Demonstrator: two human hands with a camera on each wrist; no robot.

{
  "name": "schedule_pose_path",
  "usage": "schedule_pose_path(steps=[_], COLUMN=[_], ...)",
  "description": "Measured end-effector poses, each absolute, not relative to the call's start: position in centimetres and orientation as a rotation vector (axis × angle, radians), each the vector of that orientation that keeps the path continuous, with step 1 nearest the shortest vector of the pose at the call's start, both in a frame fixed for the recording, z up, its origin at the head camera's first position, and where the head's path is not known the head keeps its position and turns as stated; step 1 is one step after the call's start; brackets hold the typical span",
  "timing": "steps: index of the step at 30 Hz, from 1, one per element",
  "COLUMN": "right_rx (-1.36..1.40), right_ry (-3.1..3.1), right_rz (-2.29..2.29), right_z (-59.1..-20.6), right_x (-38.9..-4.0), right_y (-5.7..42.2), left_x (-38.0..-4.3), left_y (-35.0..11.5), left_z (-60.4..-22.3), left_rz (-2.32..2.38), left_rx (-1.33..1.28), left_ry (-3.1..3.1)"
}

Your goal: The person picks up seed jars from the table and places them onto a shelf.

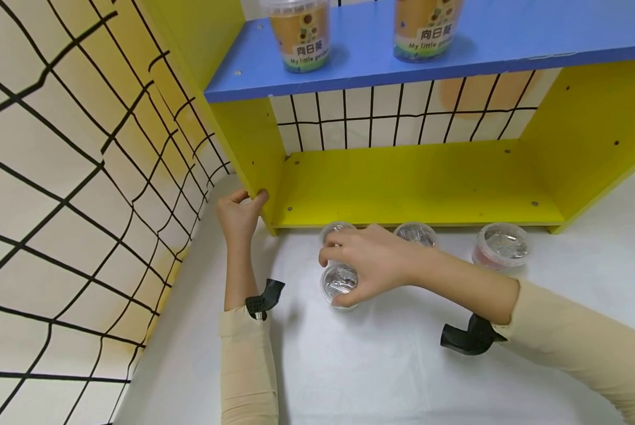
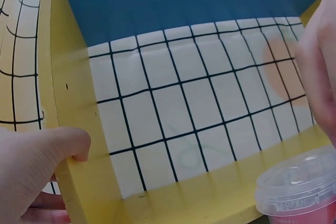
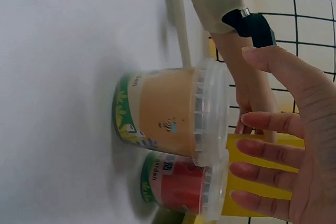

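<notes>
My left hand (image 1: 240, 218) pinches the front edge of the yellow shelf's left side panel (image 2: 79, 93), thumb on the inner face. Over the nearest lidded cup (image 1: 338, 282) hovers my right hand (image 1: 378, 257), its fingers spread and slightly bent. The right wrist view shows that cup with an orange label (image 3: 168, 111) and a clear lid (image 3: 212, 114), the fingers apart from it. Right behind stands a cup with a red label (image 3: 181, 184), partly covered by the right hand in the head view.
Two more lidded cups stand along the shelf's front, one in the middle (image 1: 417, 233) and one at the right (image 1: 502, 245). The blue upper board (image 1: 360, 62) carries two orange cups, left (image 1: 301, 35) and right (image 1: 426, 29). A black-lined white wall (image 1: 83, 195) borders the left.
</notes>
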State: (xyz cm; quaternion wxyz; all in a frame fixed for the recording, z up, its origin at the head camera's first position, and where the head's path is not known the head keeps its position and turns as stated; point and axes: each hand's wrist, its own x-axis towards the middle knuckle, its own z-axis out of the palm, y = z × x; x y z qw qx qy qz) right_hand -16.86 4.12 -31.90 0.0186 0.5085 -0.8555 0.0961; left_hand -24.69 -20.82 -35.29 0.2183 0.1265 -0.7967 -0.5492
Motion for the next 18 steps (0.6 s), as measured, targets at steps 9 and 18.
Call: schedule_pose_path(steps=[9,18], right_rx=[1.595,1.579], right_ry=[-2.632,-2.647], right_rz=[0.327,0.323], right_z=[-32.7,-33.3], right_x=[-16.6,-16.4], right_y=[4.0,3.9], left_x=[-24.7,-24.6], left_y=[-20.8,-20.8], left_z=[-35.2,-35.1], left_rz=[-1.529,-1.524], left_rx=[0.339,0.336], left_ry=[-2.203,-2.206])
